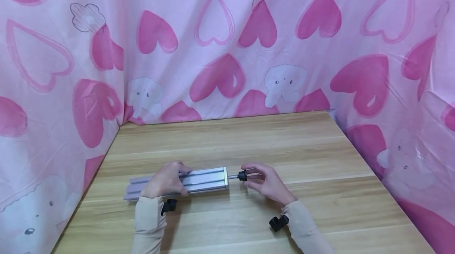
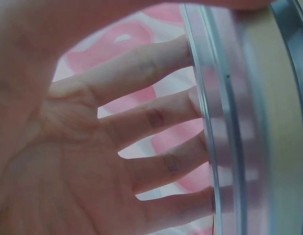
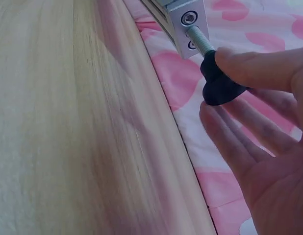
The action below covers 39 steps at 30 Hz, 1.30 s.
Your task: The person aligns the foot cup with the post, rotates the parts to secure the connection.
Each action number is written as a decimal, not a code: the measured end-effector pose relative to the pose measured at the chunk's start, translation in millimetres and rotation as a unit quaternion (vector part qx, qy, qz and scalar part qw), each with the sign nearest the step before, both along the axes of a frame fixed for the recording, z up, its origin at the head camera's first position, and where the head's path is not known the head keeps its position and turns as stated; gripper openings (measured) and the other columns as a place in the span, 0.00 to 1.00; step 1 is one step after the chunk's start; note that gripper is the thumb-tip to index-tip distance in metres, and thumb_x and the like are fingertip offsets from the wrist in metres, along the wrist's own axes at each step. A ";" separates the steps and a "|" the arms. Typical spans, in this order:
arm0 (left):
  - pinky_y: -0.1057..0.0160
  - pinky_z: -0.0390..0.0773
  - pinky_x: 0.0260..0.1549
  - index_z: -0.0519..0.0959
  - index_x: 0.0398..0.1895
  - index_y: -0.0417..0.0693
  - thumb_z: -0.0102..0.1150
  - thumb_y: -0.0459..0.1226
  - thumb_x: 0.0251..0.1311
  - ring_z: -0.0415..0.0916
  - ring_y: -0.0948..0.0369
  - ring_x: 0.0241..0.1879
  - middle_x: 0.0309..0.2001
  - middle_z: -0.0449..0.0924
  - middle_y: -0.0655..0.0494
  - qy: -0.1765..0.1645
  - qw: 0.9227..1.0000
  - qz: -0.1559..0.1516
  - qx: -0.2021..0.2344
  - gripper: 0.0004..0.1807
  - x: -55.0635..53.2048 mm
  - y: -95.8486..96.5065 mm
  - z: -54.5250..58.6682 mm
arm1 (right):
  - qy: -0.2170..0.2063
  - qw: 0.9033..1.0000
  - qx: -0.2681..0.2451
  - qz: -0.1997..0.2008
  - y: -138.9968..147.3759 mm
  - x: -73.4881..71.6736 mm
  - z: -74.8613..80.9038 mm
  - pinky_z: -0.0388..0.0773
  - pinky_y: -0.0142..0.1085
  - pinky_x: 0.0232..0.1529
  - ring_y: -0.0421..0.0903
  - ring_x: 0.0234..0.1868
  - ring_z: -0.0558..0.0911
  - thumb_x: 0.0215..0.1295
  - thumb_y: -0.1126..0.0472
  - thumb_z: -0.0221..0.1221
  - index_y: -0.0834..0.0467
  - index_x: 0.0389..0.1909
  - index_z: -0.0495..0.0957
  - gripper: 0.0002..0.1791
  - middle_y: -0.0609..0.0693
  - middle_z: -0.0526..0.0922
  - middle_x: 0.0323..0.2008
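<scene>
A long silver aluminium profile (image 1: pixel 206 179) with grooves along its length lies crosswise in front of me in the head view. My left hand (image 1: pixel 164 181) grips it across its middle, thumb on the near side and fingers on the far side. From the end plate (image 3: pixel 194 27) at its right end, where round bolt heads show, sticks out a threaded rod (image 3: pixel 199 40). A black lobed knob (image 3: pixel 221 83) sits on the rod's outer end. Thumb and fingertips of my right hand (image 1: pixel 268 183) pinch this knob from the right.
Both hands work over a wood-grain table (image 1: pixel 227 139). Pink heart-patterned cloth (image 1: pixel 220 29) hangs behind it and along both sides. Black camera mounts (image 1: pixel 279 223) sit on both wrists, over beige sleeves.
</scene>
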State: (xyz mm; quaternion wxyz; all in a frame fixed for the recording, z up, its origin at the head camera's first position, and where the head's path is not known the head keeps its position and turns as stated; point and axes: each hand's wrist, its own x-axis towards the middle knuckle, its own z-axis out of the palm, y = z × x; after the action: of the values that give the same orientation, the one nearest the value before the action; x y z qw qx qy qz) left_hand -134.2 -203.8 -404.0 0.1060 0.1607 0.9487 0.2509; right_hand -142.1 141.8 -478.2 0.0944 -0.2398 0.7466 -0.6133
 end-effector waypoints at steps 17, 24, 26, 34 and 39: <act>0.58 0.80 0.41 0.85 0.53 0.40 0.80 0.29 0.24 0.75 0.58 0.37 0.40 0.82 0.50 -0.015 1.000 0.012 -0.010 0.39 4.7 9.5 2.1 | -0.048 0.994 0.097 -0.026 4.1 -0.6 -1.6 0.86 0.36 0.38 0.50 0.34 0.89 0.75 0.48 0.55 0.62 0.50 0.83 0.21 0.56 0.90 0.37; 0.52 0.81 0.48 0.85 0.54 0.40 0.81 0.31 0.25 0.78 0.56 0.43 0.47 0.84 0.46 -0.022 1.000 0.019 -0.010 0.39 3.9 9.6 2.6 | -0.041 0.993 0.109 -0.035 8.5 0.8 -4.1 0.83 0.32 0.48 0.46 0.43 0.88 0.73 0.48 0.58 0.62 0.60 0.79 0.25 0.54 0.88 0.47; 0.52 0.81 0.48 0.85 0.54 0.40 0.81 0.32 0.26 0.78 0.55 0.44 0.47 0.84 0.46 -0.020 1.000 0.013 -0.007 0.39 3.8 9.1 2.5 | -0.029 0.995 0.095 -0.031 10.4 1.5 -4.7 0.81 0.32 0.53 0.46 0.49 0.87 0.70 0.52 0.62 0.61 0.63 0.76 0.26 0.55 0.86 0.52; 0.51 0.81 0.49 0.85 0.53 0.41 0.82 0.33 0.27 0.79 0.55 0.45 0.49 0.84 0.45 -0.017 1.000 0.001 -0.002 0.38 4.0 12.3 5.6 | -0.003 1.000 0.005 0.005 16.5 4.4 -2.8 0.80 0.37 0.58 0.51 0.55 0.84 0.54 0.72 0.71 0.66 0.64 0.72 0.35 0.62 0.81 0.57; 0.52 0.81 0.49 0.85 0.54 0.41 0.82 0.33 0.27 0.78 0.56 0.44 0.48 0.84 0.46 -0.029 1.000 0.007 -0.008 0.39 5.2 14.9 8.7 | 0.009 1.000 0.018 0.002 18.4 4.0 -2.2 0.82 0.37 0.54 0.47 0.48 0.86 0.56 0.69 0.71 0.65 0.59 0.77 0.28 0.58 0.85 0.50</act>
State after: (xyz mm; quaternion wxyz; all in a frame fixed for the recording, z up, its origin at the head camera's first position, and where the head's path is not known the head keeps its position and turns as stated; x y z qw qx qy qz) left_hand -129.0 -189.0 -395.3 0.1332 0.1458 0.9483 0.2486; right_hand -138.2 160.1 -480.4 0.0932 -0.2446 0.7580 -0.5974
